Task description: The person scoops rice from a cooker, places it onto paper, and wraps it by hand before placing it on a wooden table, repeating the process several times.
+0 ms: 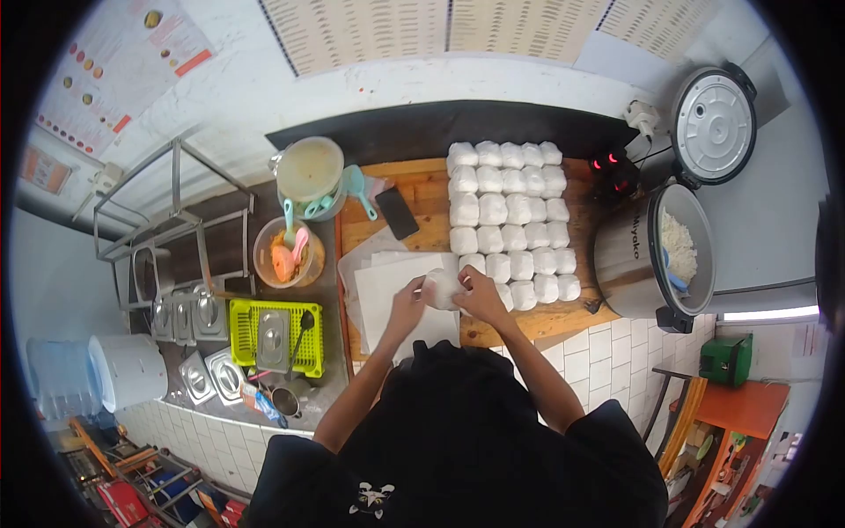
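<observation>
Between my two hands is a white paper-wrapped parcel (442, 288), held over the near edge of the wooden table. My left hand (407, 304) grips its left side with bent fingers. On the other side, the fingers of my right hand (481, 297) pinch the parcel's paper. Flat sheets of white paper (378, 286) lie in a stack beside and beneath my left hand. Several rows of similar wrapped parcels (516, 209) stand close together just beyond and to the right of my right hand.
At right stands an open rice cooker (623, 255) with white rice (678, 249). A phone (398, 213) lies behind the paper. Left of it are a lidded tub (310, 172), a container of orange food (286, 260) with spoons, a yellow-green basket (308, 352) and a metal rack (201, 220).
</observation>
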`<move>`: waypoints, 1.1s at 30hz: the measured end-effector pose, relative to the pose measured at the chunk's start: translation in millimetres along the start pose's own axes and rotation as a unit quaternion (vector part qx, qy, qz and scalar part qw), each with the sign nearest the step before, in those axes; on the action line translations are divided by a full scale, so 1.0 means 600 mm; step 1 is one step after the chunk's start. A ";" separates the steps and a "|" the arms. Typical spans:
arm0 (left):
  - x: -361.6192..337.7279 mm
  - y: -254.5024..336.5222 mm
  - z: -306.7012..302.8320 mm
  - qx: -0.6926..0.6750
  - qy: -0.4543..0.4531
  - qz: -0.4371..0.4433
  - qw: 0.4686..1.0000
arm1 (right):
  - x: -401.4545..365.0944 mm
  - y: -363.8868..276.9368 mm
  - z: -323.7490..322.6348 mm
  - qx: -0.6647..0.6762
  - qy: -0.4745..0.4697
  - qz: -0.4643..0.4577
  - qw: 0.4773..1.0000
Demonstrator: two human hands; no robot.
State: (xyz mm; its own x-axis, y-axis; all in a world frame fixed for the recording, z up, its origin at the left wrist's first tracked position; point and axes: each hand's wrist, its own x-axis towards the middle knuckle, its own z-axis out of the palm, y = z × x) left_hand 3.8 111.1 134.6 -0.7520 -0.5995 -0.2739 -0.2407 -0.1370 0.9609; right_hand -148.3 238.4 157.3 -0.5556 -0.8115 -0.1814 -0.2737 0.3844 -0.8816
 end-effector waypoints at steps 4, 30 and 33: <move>0.015 0.068 0.067 0.029 0.093 0.041 0.994 | 0.001 -0.041 -0.035 0.162 0.107 -0.034 0.980; 0.121 0.116 0.358 -0.146 -0.100 -0.112 0.978 | -0.020 0.112 -0.251 0.249 0.146 0.036 0.957; 0.149 0.127 0.365 -0.168 -0.150 -0.166 0.960 | 0.019 0.150 -0.297 0.237 0.153 0.071 0.957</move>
State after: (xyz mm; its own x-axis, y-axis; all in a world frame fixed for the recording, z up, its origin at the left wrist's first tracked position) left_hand -216.1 219.5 174.3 -0.8233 -0.2323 -0.5178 -0.3234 -0.5577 0.7644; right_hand -319.2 341.8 153.4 -0.7849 -0.5707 -0.2415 0.1685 0.1785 -0.9694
